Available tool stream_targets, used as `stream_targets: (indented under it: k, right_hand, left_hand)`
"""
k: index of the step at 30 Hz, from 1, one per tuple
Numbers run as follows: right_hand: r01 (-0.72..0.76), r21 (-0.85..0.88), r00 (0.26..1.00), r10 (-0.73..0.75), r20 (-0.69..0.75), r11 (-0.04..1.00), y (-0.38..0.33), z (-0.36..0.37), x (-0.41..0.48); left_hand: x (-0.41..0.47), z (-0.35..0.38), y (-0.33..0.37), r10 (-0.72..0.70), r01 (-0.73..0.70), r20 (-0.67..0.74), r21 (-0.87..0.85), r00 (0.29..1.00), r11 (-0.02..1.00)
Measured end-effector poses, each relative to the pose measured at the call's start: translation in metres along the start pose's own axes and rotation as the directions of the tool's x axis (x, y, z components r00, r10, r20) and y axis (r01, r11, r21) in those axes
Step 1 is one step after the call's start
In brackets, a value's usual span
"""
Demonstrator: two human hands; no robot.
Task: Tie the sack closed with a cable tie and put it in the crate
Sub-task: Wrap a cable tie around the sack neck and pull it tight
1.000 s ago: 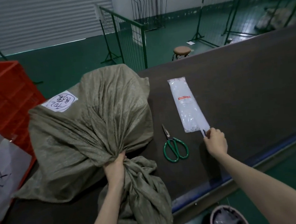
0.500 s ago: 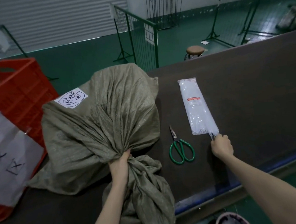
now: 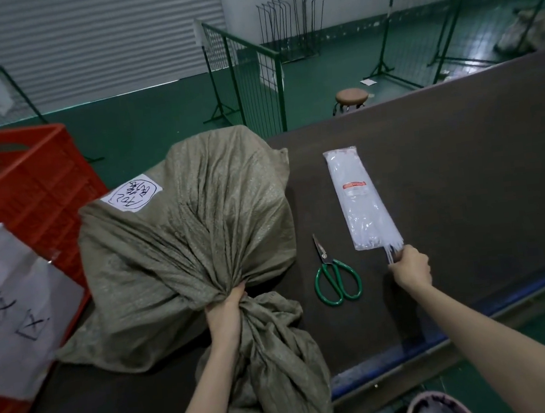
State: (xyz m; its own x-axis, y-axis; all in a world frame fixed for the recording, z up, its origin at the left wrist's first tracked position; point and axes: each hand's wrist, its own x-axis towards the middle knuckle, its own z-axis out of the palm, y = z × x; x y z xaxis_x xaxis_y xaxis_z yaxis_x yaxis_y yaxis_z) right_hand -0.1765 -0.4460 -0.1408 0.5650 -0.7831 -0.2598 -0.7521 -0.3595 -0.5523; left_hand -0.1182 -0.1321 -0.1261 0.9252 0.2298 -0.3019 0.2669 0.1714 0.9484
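Since a second ago our right hand [image 3: 410, 268] has drawn back from the one clear plastic pack [image 3: 360, 198], pinching a few thin white cable ties [image 3: 391, 253] that stick out of its near end. One creased, woven olive sack [image 3: 184, 234] lies on the dark counter [image 3: 461, 171], its bunched neck gripped in our left hand [image 3: 226, 314]. One pair of green-handled scissors [image 3: 336, 276] lies between sack and pack; one red slatted crate [image 3: 30, 196] stands left.
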Motion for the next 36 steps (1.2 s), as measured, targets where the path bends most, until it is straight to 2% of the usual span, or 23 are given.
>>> stream_targets:
  k: [6,10,12,17,20,26,30,32,36]
  right_hand:
    - [0.08,0.096,0.995,-0.085,0.051,0.992,-0.003,0.004,-0.004]
    - [0.013,0.266,1.0,-0.014,0.002,0.964,-0.014,0.012,-0.017]
    - [0.028,0.296,0.999,-0.032,0.009,0.955,-0.023,0.016,-0.028]
    - [0.196,0.234,0.978,-0.206,0.018,0.952,-0.042,0.021,-0.048]
    - [0.335,0.189,0.941,-0.337,-0.019,0.923,-0.05,0.021,-0.056]
    - [0.654,0.118,0.754,-0.631,-0.183,0.747,-0.065,0.022,-0.072]
    - [0.845,0.014,0.516,-0.808,-0.284,0.535,-0.082,0.022,-0.087]
    - [0.897,0.011,0.426,-0.858,-0.287,0.442,-0.094,0.023,-0.097]
    - [0.923,0.151,0.381,-0.896,-0.229,0.354,-0.113,0.03,-0.119]
  left_hand:
    - [-0.003,-0.002,0.004,-0.024,0.024,0.027,-0.013,0.999,1.0]
    - [-0.004,-0.005,0.007,-0.066,0.067,0.071,-0.016,0.995,0.998]
    - [-0.005,-0.007,0.008,-0.116,0.117,0.106,-0.006,0.988,0.993]
    - [-0.005,-0.011,0.011,-0.183,0.181,0.138,0.026,0.973,0.983]
    - [-0.005,-0.013,0.011,-0.203,0.203,0.149,0.017,0.968,0.979]
    - [-0.003,-0.016,0.009,-0.222,0.225,0.169,0.001,0.96,0.974]
    - [-0.005,-0.017,0.013,-0.283,0.286,0.185,0.011,0.941,0.958]
    - [-0.007,-0.018,0.018,-0.303,0.305,0.19,0.021,0.934,0.952]
    - [-0.012,-0.021,0.025,-0.323,0.331,0.236,0.005,0.917,0.944]
